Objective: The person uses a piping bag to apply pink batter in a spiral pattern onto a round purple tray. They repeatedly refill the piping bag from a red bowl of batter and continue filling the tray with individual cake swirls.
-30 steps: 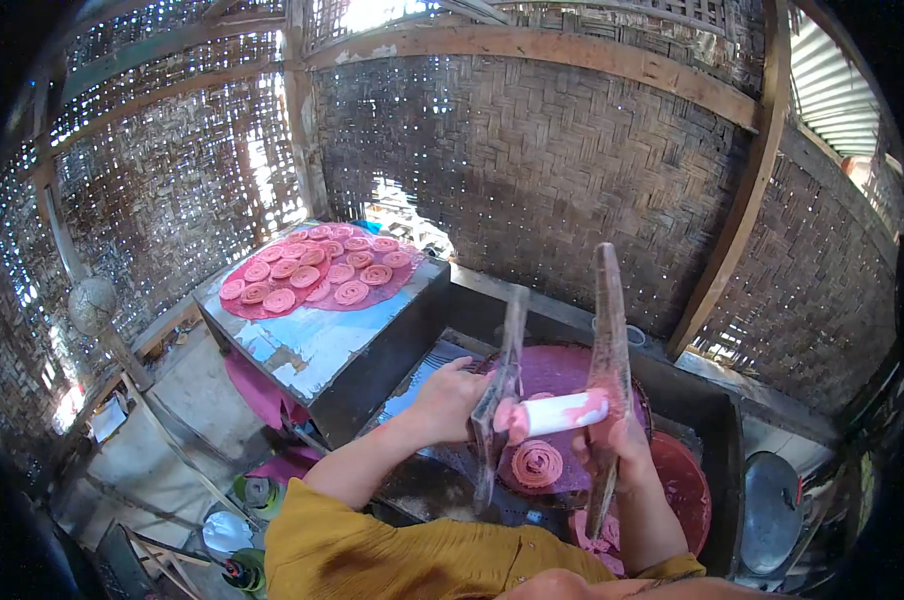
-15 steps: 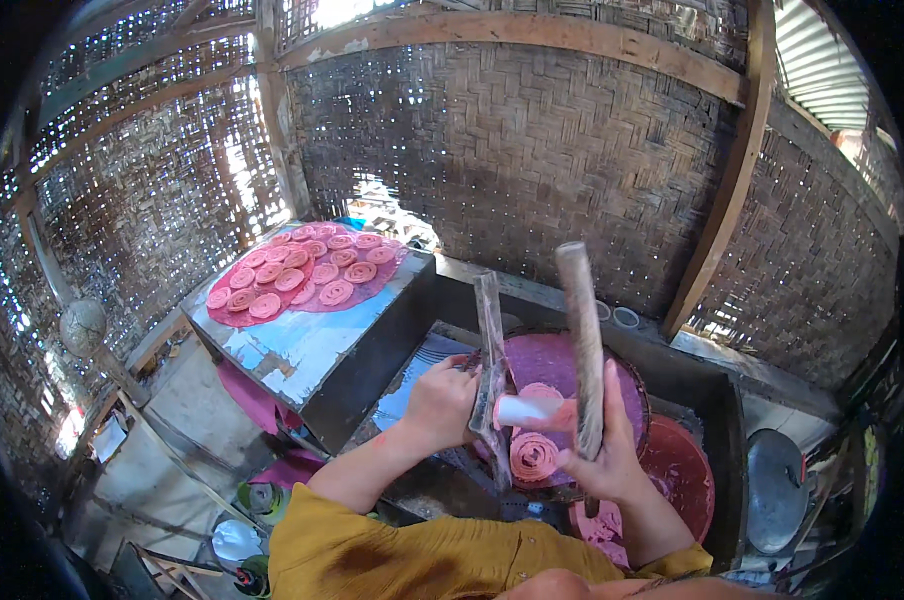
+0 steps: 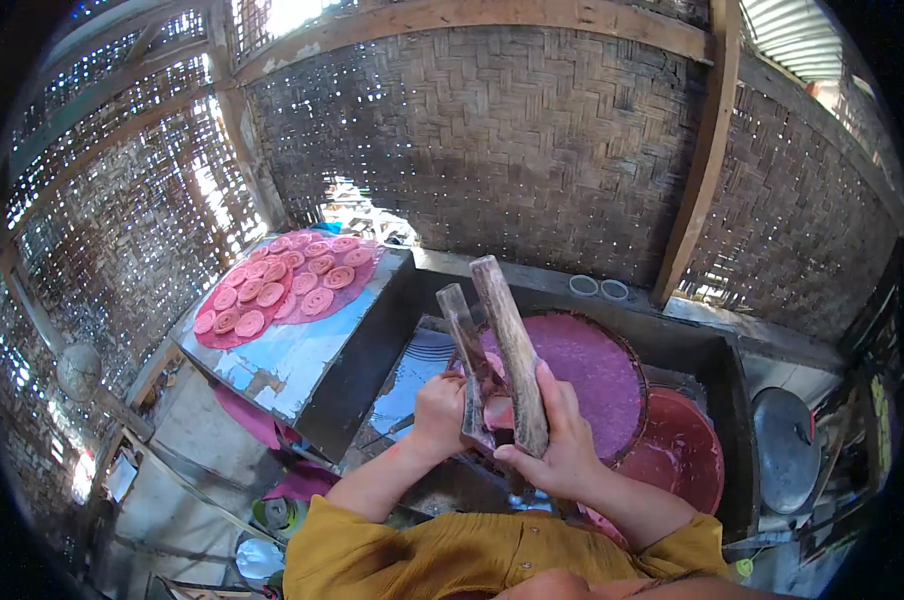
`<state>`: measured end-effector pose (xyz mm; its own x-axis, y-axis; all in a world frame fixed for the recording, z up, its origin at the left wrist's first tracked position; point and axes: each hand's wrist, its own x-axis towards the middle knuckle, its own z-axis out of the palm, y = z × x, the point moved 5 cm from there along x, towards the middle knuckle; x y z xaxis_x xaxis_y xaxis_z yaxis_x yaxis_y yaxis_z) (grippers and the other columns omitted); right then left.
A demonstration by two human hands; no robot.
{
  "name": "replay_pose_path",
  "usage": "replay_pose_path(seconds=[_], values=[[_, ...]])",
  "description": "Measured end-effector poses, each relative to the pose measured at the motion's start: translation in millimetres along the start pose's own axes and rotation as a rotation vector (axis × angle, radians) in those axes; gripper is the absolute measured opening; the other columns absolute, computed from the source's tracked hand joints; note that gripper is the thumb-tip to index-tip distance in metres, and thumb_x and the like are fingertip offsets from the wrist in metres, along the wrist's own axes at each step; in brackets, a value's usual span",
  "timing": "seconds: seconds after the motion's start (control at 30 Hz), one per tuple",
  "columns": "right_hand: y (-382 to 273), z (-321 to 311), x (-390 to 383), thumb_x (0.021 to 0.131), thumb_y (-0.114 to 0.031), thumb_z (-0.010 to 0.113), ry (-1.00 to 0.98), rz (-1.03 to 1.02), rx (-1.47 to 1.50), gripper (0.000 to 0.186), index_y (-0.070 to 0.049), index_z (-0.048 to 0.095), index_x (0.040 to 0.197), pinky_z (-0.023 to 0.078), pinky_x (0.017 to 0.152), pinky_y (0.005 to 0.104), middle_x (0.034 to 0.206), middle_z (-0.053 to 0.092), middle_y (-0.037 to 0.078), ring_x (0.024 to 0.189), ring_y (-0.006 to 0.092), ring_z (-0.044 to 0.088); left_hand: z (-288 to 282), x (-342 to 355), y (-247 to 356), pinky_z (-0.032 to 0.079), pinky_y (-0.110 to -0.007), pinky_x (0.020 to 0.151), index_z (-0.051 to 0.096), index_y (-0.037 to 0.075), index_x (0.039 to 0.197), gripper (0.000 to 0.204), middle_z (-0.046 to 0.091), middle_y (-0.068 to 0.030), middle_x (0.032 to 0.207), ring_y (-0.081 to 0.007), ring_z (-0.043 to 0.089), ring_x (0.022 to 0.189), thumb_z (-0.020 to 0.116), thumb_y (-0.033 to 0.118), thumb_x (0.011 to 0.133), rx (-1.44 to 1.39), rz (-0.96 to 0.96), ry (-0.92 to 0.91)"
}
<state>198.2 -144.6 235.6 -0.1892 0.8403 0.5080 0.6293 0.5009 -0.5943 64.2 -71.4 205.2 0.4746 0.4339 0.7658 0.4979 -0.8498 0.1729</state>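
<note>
In the head view, the left hand (image 3: 439,412) has its fingers clamped round the left bar (image 3: 458,325), and the right hand (image 3: 560,445) has thumb and fingers closed about the right bar (image 3: 513,350). Both bars are wooden and lean with their tops to the left, close together over the near left edge of the round tray (image 3: 600,375). A pink-smeared tube (image 3: 498,412) shows between them, mostly hidden.

The tray has a purple-pink face and a dark rim, and lies within a dark-walled trough (image 3: 692,362). Just beside it, nearer the right forearm, is a red basin (image 3: 687,460), wet and streaked inside. Two pale rings (image 3: 599,289) sit side by side on the ledge behind.

To the left stands a box-like table (image 3: 272,372), its blue and white top peeling. Pink coils (image 3: 270,294) cover overlapping round mats (image 3: 368,274) at its far end, and a magenta cloth (image 3: 247,415) hangs below.

Woven walls (image 3: 572,150) enclose the room, pricked with daylight, braced by a wooden beam (image 3: 472,22) and a post (image 3: 697,190). A grey lid (image 3: 787,450) lies beyond the trough's right side; pale floor (image 3: 202,425) shows at left.
</note>
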Motion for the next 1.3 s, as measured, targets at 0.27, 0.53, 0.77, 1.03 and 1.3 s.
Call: replay_pose_path(seconds=[0.27,0.53,0.77,1.03,1.3], values=[[56,-8,-21,0.063,-0.044,0.069,-0.268,0.112,0.119,0.093,-0.008,0.02,0.134,0.031,0.094,0.0433,0.125,0.03,0.024,0.111,0.0395,0.037,6,-68,-43,0.044,-0.037,0.06,0.051,0.003,0.105,0.047,0.058,-0.0115,0.083,-0.0243,0.057,0.064,0.063,0.027,0.066,-0.292,-0.355,0.064],[151,-51,-122,0.059,-0.034,0.072,-0.323,0.217,-0.653,0.039,-0.006,0.057,0.081,0.042,0.076,0.0363,0.086,0.054,0.01,0.086,0.0288,0.05,-83,-118,-114,0.043,-0.036,0.067,0.047,0.001,0.11,0.05,0.056,-0.0125,0.092,-0.024,0.057,0.072,0.063,0.024,0.069,-0.956,-1.114,0.656],[125,-29,-118,0.059,-0.044,0.068,-0.218,0.029,-0.706,0.044,-0.009,0.052,0.079,0.038,0.062,0.0348,0.071,0.051,0.006,0.071,0.0238,0.05,-75,-139,-93,0.043,-0.035,0.074,0.044,-0.002,0.113,0.052,0.054,-0.0135,0.1,-0.0237,0.056,0.078,0.062,0.022,0.072,-1.085,-1.254,0.57],[83,64,-95,0.071,-0.043,0.059,-0.309,-0.297,-0.409,0.033,-0.011,0.049,0.071,0.036,0.056,0.0356,0.059,0.045,0.003,0.06,0.0211,0.048,-46,-107,-82,0.043,-0.034,0.082,0.04,-0.004,0.118,0.054,0.052,-0.0146,0.109,-0.0233,0.056,0.085,0.062,0.02,0.074,-1.141,-1.272,0.459],[50,42,-39,0.076,-0.05,0.056,-0.443,0.324,1.023,0.067,-0.002,0.039,0.12,0.037,0.087,0.0335,0.111,0.05,0.011,0.101,0.0217,0.049,14,-39,-40,0.047,-0.037,0.065,0.059,0.005,0.092,0.035,0.06,-0.013,0.079,-0.0297,0.06,0.076,0.065,0.026,0.064,-0.229,-0.369,-0.001]])
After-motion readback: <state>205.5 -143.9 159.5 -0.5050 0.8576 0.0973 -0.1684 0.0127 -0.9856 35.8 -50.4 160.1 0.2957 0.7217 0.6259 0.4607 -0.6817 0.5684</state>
